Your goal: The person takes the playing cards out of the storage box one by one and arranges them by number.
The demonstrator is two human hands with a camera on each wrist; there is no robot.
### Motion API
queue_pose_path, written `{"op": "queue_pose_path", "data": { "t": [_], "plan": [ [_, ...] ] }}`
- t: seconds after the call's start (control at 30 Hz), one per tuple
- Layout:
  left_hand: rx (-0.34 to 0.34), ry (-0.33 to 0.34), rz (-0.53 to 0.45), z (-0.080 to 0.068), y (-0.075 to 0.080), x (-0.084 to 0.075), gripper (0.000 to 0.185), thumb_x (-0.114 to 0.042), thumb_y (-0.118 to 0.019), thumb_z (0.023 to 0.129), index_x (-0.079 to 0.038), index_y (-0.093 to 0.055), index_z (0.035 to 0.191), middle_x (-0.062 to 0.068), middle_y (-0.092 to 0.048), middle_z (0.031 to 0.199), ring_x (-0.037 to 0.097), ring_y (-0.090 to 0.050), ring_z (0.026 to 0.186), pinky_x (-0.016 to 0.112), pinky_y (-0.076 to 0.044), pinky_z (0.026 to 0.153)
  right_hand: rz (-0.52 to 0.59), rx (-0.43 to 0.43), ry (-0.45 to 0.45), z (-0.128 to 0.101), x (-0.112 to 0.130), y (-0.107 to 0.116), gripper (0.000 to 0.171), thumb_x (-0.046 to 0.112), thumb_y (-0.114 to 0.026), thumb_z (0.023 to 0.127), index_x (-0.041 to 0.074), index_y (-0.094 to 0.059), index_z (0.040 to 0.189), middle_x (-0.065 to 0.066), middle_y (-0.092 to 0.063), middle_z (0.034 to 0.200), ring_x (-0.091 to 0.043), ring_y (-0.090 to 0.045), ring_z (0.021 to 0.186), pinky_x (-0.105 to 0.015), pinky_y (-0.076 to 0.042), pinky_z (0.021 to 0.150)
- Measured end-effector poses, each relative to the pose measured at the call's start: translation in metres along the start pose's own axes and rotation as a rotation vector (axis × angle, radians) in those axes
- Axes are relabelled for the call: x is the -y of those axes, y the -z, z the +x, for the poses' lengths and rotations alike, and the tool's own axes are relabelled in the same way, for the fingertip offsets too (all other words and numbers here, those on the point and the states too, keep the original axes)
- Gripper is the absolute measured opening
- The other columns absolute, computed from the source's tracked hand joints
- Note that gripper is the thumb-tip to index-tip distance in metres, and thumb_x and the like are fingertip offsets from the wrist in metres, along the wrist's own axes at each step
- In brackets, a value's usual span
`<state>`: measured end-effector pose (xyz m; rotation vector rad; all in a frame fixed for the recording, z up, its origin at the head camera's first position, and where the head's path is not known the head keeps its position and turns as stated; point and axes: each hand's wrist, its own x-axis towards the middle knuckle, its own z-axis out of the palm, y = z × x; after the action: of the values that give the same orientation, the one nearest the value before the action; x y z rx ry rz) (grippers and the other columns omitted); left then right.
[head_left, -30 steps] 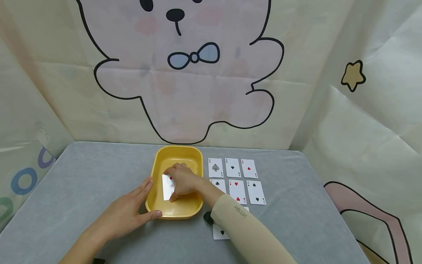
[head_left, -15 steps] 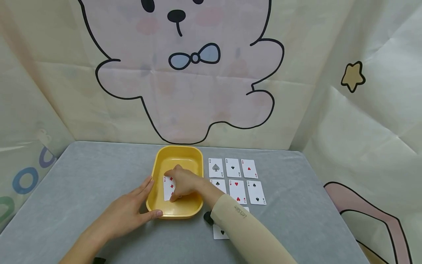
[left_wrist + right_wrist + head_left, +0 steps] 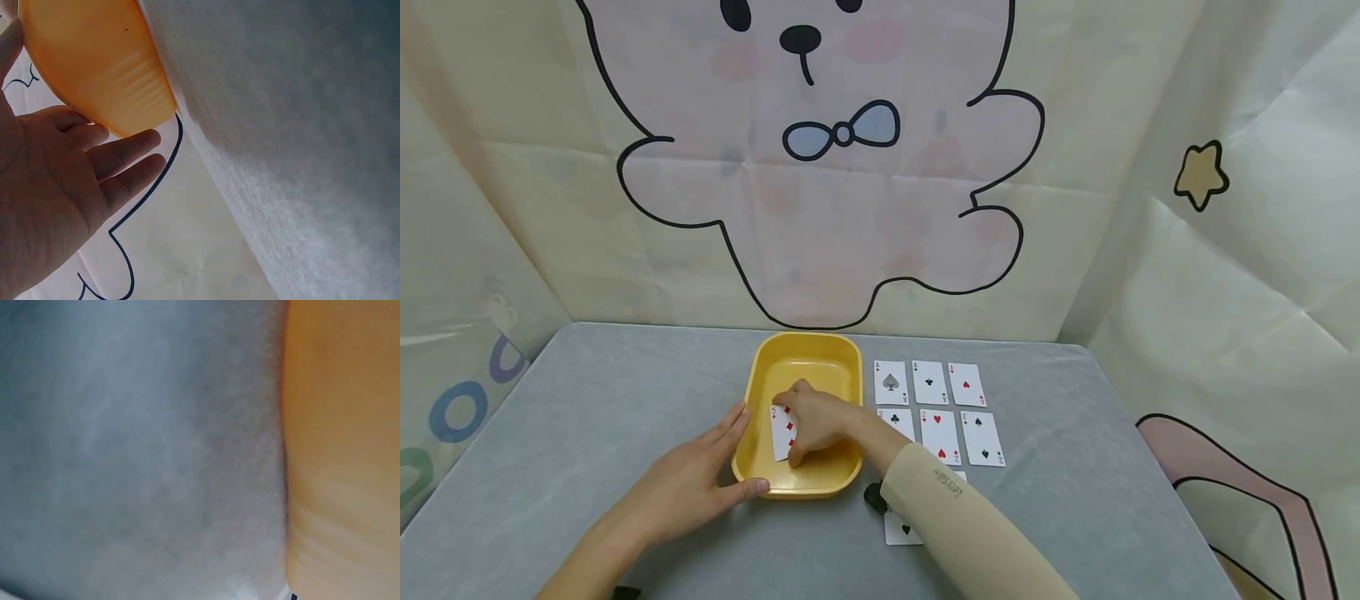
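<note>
Nearest the camera, a beige sleeve point(image 3: 955, 517) covers the right forearm and carries a small line of dark lettering near the cuff, too small to read for certain. Under that arm a card point(image 3: 901, 527) lies face up on the grey table point(image 3: 587, 400), showing a black spade at its corner; the rest is hidden. The left hand point(image 3: 688, 479) rests on the table against the tray point(image 3: 805, 354), fingers straight and spread, thumb along the near rim and fingertips on the left wall; the left wrist view shows the same relaxed fingers point(image 3: 122, 153) touching the tray's yellow outer wall. The tray is a yellow rectangular dish with rounded corners, standing at the middle of the table. Inside it the right hand point(image 3: 816, 417) has its fingers curled round a diamond card point(image 3: 784, 432), pinching it by its right edge; the card stands tilted over the tray floor, white with red diamond pips and a red index at its top corner, the number unclear. Just right of the tray, six cards lie face up in two rows: behind, the ace of spades point(image 3: 891, 382), ace of clubs point(image 3: 929, 382) and ace of hearts point(image 3: 966, 384); in front, the two of clubs point(image 3: 898, 419), two of hearts point(image 3: 940, 433) and two of spades point(image 3: 982, 437). Beyond the table hangs a cloth point(image 3: 820, 167) printed with a cartoon bear in a blue bow tie.
</note>
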<state>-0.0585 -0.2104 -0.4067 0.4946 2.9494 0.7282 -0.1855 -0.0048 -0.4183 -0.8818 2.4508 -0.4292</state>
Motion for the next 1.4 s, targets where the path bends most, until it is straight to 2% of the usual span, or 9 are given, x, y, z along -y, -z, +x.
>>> {"op": "queue_pose_path", "data": {
  "t": [0.3, 0.53, 0.83, 1.03, 1.2, 1.4],
  "plan": [
    [-0.007, -0.002, -0.008, -0.002, 0.000, 0.000, 0.105, -0.076, -0.063, 0.090, -0.009, -0.033, 0.165, 0.009, -0.031, 0.170, 0.043, -0.055, 0.136, 0.062, -0.049, 0.102, 0.032, -0.046, 0.085, -0.006, 0.002, 0.006, 0.092, 0.031, -0.094, 0.073, 0.012, -0.052, 0.153, 0.000, -0.053, 0.123, -0.008, -0.053, 0.094, -0.017, -0.045, 0.081],
    [-0.015, -0.013, -0.006, -0.002, 0.000, 0.000, 0.104, -0.075, -0.063, 0.090, -0.008, -0.033, 0.165, 0.009, -0.032, 0.170, 0.042, -0.054, 0.137, 0.061, -0.048, 0.103, 0.082, -0.134, 0.168, -0.018, -0.001, 0.017, 0.095, 0.035, -0.092, 0.074, 0.009, -0.049, 0.154, -0.004, -0.053, 0.133, -0.008, -0.053, 0.098, -0.017, -0.045, 0.084],
    [-0.016, -0.009, 0.003, -0.001, -0.001, 0.000, 0.106, -0.077, -0.063, 0.090, -0.007, -0.033, 0.164, 0.010, -0.032, 0.170, 0.042, -0.055, 0.136, 0.061, -0.049, 0.102, 0.053, -0.211, 0.208, -0.035, -0.011, 0.025, 0.093, 0.038, -0.093, 0.071, 0.009, -0.054, 0.151, -0.006, -0.054, 0.137, -0.018, -0.046, 0.124, -0.024, -0.044, 0.098],
    [-0.023, -0.016, 0.011, 0.000, -0.001, 0.000, 0.105, -0.075, -0.064, 0.090, -0.007, -0.035, 0.164, 0.011, -0.034, 0.169, 0.042, -0.057, 0.134, 0.061, -0.050, 0.102, 0.066, -0.229, 0.214, -0.047, -0.014, 0.029, 0.094, 0.037, -0.093, 0.071, 0.009, -0.054, 0.151, -0.007, -0.054, 0.136, -0.020, -0.046, 0.123, -0.024, -0.046, 0.094],
    [-0.014, -0.010, 0.012, 0.000, -0.001, -0.002, 0.105, -0.076, -0.064, 0.089, -0.008, -0.034, 0.164, 0.011, -0.033, 0.169, 0.042, -0.057, 0.134, 0.061, -0.050, 0.102, 0.070, -0.240, 0.210, -0.056, -0.017, 0.032, 0.096, 0.038, -0.093, 0.071, 0.009, -0.053, 0.152, -0.007, -0.053, 0.137, -0.016, -0.048, 0.116, -0.024, -0.046, 0.090],
    [-0.017, -0.010, 0.008, -0.001, -0.001, -0.001, 0.106, -0.076, -0.063, 0.089, -0.007, -0.034, 0.164, 0.012, -0.033, 0.169, 0.042, -0.056, 0.135, 0.061, -0.050, 0.102, 0.042, -0.261, 0.202, -0.068, -0.020, 0.037, 0.095, 0.039, -0.093, 0.071, 0.010, -0.053, 0.153, -0.008, -0.050, 0.141, -0.019, -0.045, 0.123, -0.028, -0.045, 0.096]
  ]
}}
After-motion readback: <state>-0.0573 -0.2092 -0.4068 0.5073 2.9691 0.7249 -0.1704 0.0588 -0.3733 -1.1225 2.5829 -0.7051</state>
